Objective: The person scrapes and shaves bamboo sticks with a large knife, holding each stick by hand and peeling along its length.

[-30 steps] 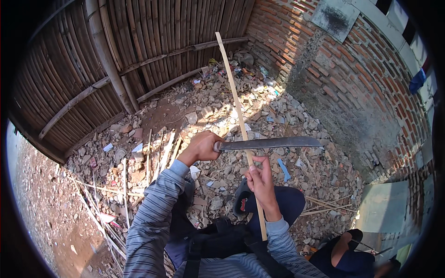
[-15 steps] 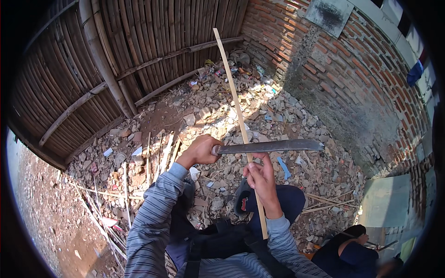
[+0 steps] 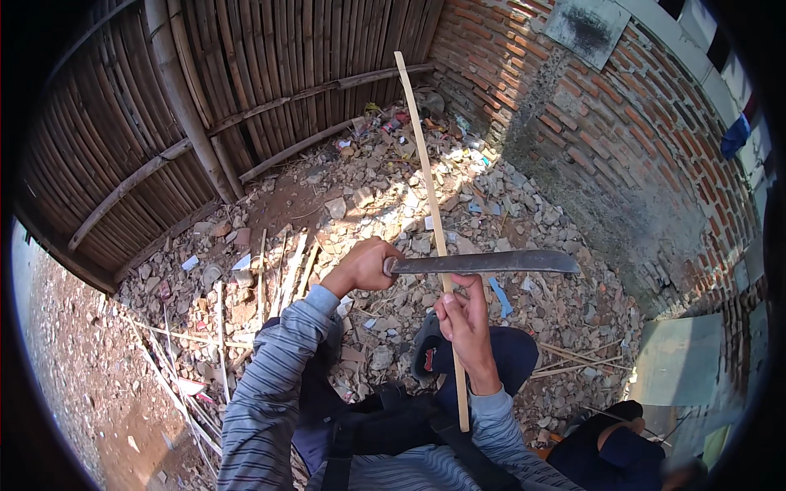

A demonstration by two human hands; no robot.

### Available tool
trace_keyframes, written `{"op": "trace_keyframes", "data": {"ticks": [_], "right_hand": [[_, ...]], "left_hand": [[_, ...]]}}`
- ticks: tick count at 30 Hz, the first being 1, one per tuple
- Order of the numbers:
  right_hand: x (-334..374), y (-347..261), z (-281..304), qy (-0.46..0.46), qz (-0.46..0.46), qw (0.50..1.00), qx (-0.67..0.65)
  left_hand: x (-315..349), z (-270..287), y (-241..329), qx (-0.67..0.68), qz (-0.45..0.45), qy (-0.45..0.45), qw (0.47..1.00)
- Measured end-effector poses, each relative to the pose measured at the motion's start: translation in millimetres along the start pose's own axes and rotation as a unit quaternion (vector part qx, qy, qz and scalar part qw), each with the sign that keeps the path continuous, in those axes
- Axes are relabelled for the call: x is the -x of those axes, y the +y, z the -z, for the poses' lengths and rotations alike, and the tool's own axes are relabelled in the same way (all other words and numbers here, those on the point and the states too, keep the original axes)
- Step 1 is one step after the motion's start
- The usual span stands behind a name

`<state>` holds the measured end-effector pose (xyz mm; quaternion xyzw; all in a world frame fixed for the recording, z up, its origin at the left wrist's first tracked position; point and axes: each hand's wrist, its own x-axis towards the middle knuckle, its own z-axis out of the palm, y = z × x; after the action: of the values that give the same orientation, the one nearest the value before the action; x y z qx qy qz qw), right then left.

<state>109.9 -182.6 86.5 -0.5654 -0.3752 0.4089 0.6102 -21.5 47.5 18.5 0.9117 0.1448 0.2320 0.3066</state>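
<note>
My left hand (image 3: 366,264) is closed round the handle of a machete (image 3: 499,262), whose long dark blade points right and lies level across a thin, pale bamboo strip (image 3: 427,168). Below the blade, my right hand (image 3: 469,329) grips that strip, with a finger up close under the metal. Far beyond the blade the strip reaches out toward the wall corner; its near end hangs down by my right forearm. Where blade and strip cross, I cannot tell how firmly they touch.
Rubble and litter (image 3: 385,358) cover the ground. More bamboo strips (image 3: 223,340) lie at left, others (image 3: 577,358) at right. A bamboo wall (image 3: 270,57) and a brick wall (image 3: 606,139) meet ahead. Another person (image 3: 622,450) in dark clothes sits close by at lower right.
The strip's far end has swung slightly right. My left hand and the machete have shifted a little to the right along with it; both grips stay the same.
</note>
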Motion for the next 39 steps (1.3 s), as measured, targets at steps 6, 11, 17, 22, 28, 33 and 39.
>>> {"op": "trace_keyframes", "data": {"ticks": [6, 11, 17, 22, 28, 33, 39], "right_hand": [[8.4, 5.4, 5.2, 0.004, -0.009, 1.0, -0.021], [13.1, 3.4, 4.2, 0.01, -0.016, 0.999, -0.028], [15.1, 3.5, 4.4, 0.013, -0.019, 0.999, -0.044], [17.3, 5.1, 4.1, 0.021, -0.018, 0.999, -0.034], [43.8, 4.4, -7.5, -0.039, -0.062, 0.995, -0.067], [16.1, 9.3, -6.7, -0.038, -0.052, 0.994, -0.087], [-9.3, 12.9, 0.9, -0.026, -0.049, 0.993, -0.108]], "left_hand": [[-4.0, -6.9, 1.2, 0.004, -0.019, 0.001, 1.0], [-2.8, -8.8, 4.3, -0.011, -0.008, 0.002, 1.0], [-5.0, -7.4, 6.8, -0.038, -0.005, -0.019, 0.999], [-4.3, -9.1, 6.7, -0.038, -0.007, -0.011, 0.999], [-10.2, 26.1, -12.6, 0.01, 0.078, 0.062, 0.995], [-0.2, 12.5, 5.0, 0.024, 0.036, 0.039, 0.998], [4.6, 1.1, -3.1, -0.026, 0.003, 0.008, 1.0]]}}
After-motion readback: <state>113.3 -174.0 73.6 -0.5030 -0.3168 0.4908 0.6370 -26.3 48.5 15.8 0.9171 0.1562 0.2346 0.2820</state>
